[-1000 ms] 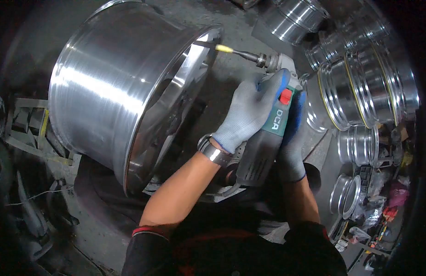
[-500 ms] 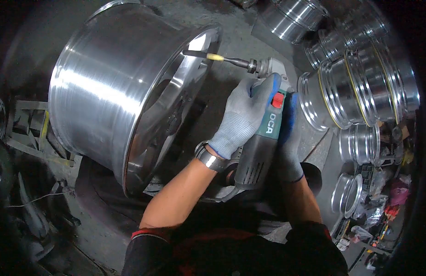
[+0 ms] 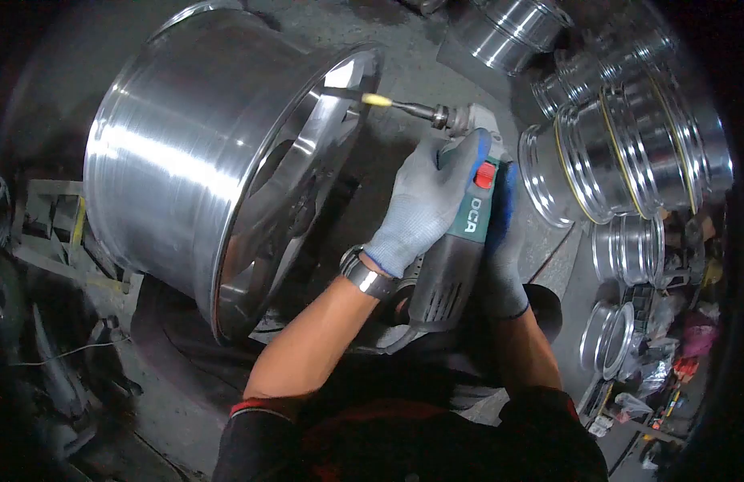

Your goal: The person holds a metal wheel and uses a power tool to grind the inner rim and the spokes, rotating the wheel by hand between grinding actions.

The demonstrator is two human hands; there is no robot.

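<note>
Both gloved hands hold a green and dark grey DCA angle grinder (image 3: 448,257) with a red switch. My left hand (image 3: 424,197) wraps round its front part, behind the metal head. My right hand (image 3: 507,245) grips the body from the right, its fingers partly hidden behind the tool. From the head a slim rod attachment (image 3: 412,108) with a yellow band points left. Its dark tip overlaps the inner spokes of a large alloy wheel (image 3: 171,153), near the upper edge of the open face. The wheel lies on its side, with its broad polished barrel to the left.
Shiny wheel rims (image 3: 621,153) stand in a row at the right, with more at the top. A smaller rim (image 3: 605,339) is beside plastic bags (image 3: 657,357) and clutter at lower right. A metal frame (image 3: 51,229) stands on the floor left of the wheel.
Both hands and the grinder stay almost in place. The wheel sits a touch further left in view, and the shine on its spokes has altered.
</note>
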